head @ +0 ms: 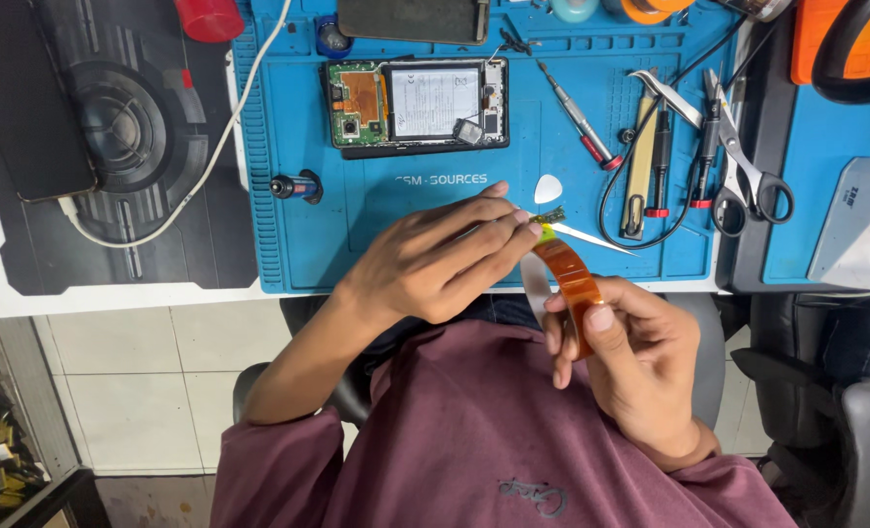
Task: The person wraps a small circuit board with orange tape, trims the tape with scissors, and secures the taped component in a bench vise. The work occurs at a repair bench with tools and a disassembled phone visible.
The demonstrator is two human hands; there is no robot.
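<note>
My left hand (445, 256) pinches a small green circuit part (549, 214) between fingertips, above the front edge of the blue work mat (357, 244). My right hand (630, 357) grips a roll of amber tape (567, 279), whose strip runs up to the left fingertips. A tweezers' tip (591, 237) pokes out just behind the fingers. An opened phone (417, 104) with its battery and board exposed lies on the mat farther back.
Screwdriver (582, 122), scissors (748, 166), pliers and more tools lie at the mat's right. A white pick (548, 188) sits mid-mat. A dark phone (24, 98) with a white cable rests on the left black mat. A grey box (865, 230) stands at right.
</note>
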